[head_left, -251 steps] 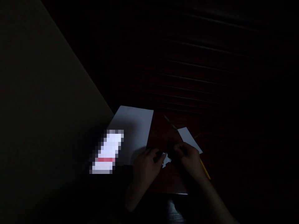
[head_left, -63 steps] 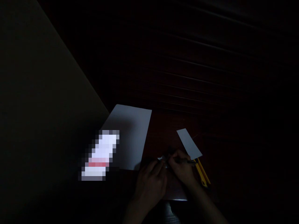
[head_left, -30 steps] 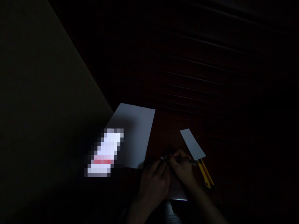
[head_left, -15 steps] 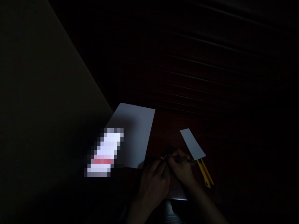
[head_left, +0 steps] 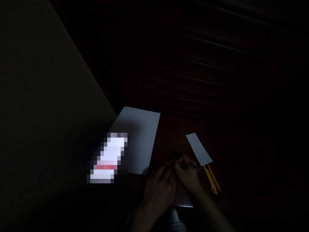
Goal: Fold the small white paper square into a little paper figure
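Near the bottom middle, my right hand point(head_left: 187, 172) is closed around a dark, slender pen point(head_left: 197, 167), its back end sticking out to the right. Close beside it, my left hand point(head_left: 159, 187) has its fingers bent and pressed together at a small pale piece of paper point(head_left: 169, 163). Only a corner of that piece shows; the fingers hide the rest. Right of my hands lies a narrow white paper strip point(head_left: 199, 149). A yellow utility knife point(head_left: 212, 180) rests just below the strip, one end against its lower edge.
A large white sheet point(head_left: 141, 138) lies to the left on the dark tabletop point(head_left: 172, 132). Over its left side is a bright, blurred-out screen point(head_left: 108, 158). A pale wall point(head_left: 36, 80) rises on the left. The table's front edge point(head_left: 183, 206) catches light. The scene is very dim.
Both hands stay almost in place, with only a slight shift of the right fingers and the pen. The sheet, strip and knife have not moved.
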Available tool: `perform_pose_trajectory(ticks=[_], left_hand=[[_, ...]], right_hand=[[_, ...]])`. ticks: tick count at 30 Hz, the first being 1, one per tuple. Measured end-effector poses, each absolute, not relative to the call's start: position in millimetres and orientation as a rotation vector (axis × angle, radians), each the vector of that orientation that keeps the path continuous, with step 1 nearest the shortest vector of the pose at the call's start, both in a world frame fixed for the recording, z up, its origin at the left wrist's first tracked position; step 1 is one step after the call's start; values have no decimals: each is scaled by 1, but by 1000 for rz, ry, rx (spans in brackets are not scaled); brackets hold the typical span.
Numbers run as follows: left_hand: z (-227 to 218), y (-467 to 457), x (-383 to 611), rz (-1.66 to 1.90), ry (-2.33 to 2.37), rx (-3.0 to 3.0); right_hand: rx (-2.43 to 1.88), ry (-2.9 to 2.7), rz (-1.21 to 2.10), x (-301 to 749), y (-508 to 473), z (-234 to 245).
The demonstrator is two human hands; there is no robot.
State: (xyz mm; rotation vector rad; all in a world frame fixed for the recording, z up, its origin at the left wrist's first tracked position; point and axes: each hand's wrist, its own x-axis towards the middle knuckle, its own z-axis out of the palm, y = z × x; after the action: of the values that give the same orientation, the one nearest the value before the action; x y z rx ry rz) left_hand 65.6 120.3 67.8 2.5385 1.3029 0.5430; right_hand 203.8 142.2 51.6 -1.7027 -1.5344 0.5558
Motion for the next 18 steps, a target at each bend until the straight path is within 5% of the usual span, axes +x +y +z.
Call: perform_pose_trajectory(ticks=[18], left_hand=[[68, 120, 66, 537, 1317, 2525]], right_hand=[[-1714, -1542, 565, 204, 142, 50]])
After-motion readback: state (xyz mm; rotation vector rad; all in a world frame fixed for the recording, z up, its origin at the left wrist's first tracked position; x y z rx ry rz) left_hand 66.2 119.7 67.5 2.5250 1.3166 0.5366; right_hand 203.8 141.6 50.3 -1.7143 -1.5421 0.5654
